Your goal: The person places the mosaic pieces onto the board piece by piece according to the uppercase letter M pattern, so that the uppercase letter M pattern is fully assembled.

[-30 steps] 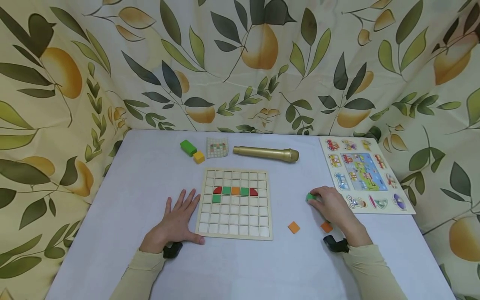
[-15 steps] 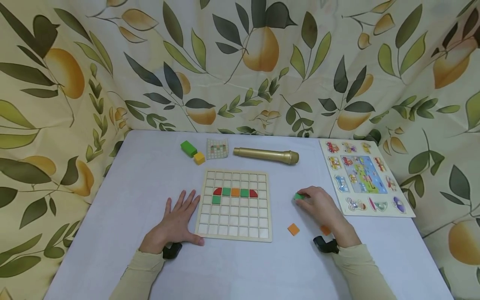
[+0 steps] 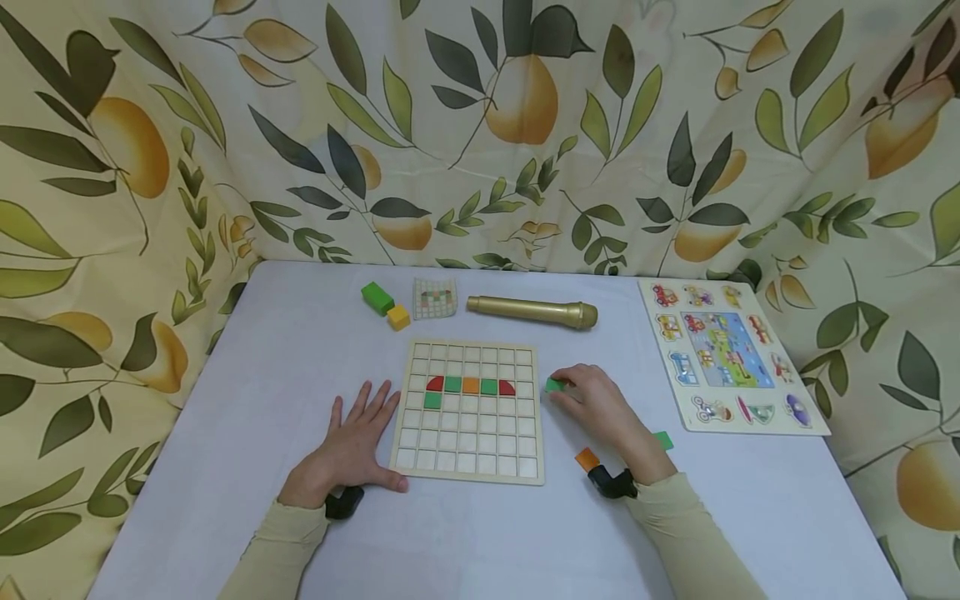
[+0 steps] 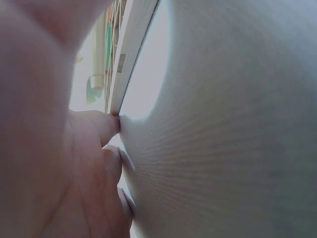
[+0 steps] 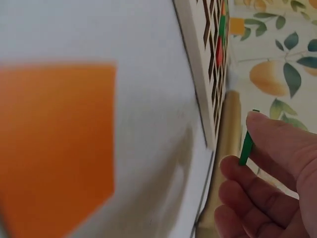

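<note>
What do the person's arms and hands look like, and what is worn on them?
The left sleeve and right sleeve are plain beige and reach towards the wrists. The left hand and right hand are bare, without gloves. A black device is at each wrist.

Right hand [image 5: 267, 198] pinching a thin green tile [image 5: 246, 149]
A flat orange tile [image 5: 59, 144] lies nearest, blurred; beyond are a pale wooden grid board [image 5: 196, 74] and a gold-coloured cylinder [image 5: 231, 121].
</note>
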The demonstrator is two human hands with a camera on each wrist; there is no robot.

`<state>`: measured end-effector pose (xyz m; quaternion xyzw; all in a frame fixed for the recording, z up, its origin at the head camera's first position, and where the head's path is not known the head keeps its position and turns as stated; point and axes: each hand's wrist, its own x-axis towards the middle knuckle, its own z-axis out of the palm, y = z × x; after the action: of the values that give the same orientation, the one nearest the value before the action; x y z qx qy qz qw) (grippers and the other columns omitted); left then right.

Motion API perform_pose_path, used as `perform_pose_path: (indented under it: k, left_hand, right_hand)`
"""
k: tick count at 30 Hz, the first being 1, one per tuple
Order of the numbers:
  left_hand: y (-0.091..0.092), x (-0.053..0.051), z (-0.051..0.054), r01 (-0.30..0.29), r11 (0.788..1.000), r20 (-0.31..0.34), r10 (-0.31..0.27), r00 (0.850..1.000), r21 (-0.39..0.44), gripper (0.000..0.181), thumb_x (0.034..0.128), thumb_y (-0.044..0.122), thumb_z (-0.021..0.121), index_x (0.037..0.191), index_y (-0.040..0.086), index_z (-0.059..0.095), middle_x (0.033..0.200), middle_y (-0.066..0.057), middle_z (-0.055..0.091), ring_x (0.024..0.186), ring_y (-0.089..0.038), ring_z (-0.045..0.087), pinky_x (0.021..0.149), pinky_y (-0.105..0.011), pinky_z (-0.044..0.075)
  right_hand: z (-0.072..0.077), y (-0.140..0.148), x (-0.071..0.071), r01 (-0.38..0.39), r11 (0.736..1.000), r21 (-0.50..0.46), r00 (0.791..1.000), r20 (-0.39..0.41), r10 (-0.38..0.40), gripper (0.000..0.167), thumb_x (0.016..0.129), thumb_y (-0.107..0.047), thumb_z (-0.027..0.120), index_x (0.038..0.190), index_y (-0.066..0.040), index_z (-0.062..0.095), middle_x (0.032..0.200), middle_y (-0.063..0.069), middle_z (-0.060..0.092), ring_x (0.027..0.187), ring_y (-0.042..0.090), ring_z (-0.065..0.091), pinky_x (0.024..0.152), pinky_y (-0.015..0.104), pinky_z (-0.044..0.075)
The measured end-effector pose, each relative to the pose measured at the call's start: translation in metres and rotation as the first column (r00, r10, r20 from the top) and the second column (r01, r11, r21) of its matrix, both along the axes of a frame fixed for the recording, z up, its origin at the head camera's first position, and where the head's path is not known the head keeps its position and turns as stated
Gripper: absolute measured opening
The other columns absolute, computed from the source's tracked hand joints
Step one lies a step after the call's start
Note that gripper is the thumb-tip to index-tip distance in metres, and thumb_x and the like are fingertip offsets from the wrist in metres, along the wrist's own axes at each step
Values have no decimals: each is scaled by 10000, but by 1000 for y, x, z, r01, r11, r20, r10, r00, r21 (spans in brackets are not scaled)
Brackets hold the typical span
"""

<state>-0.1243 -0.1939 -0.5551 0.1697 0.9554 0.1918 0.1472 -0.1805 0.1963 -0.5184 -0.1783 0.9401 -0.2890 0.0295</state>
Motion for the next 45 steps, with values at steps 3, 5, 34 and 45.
perform_pose_path:
  k: [3,5,34,45]
  left_hand:
    - [0,0,-1,1,1000,3,-1,1000,-4,1394,511,781,775,1561,67,199,1621,-127,75,1458,-361,-79,1057,-673,-84]
    - [0,-1,-2,1,1000,5,-1,1000,-9,1397,510,785,772,1562,70,194,1622,-123,69,1458,-358,-84,1057,-671,-87]
    - [0,0,3,4,1000,-6,-4,1000,-3,1383,518,764,786,1561,70,201,1622,-128,73,1457,-371,-77,1050,-686,-77]
    - [1,1,3,1,1000,0,-1,1000,0,1370,523,733,809,1561,72,205,1620,-133,79,1457,-374,-70,1050,-687,-74]
  right_hand:
    - [1,-13,-1,-18,1000,2,1000,-2,18,279,885,-210,748,1114,-56,704,1062,40,666,1025,241,551,877,427,471]
    - [1,-21,-2,-37,999,-1,999,-10,37,276,881,-212,753,1109,-62,709,1046,28,668,1007,227,556,859,412,477]
    - [2,-99,-1,-176,984,37,983,-47,178,221,823,-238,808,942,-61,747,892,9,695,860,181,596,778,348,493]
    - [0,-116,-1,-191,976,106,979,-54,197,182,819,-167,807,945,-50,747,893,20,657,860,200,567,766,325,492]
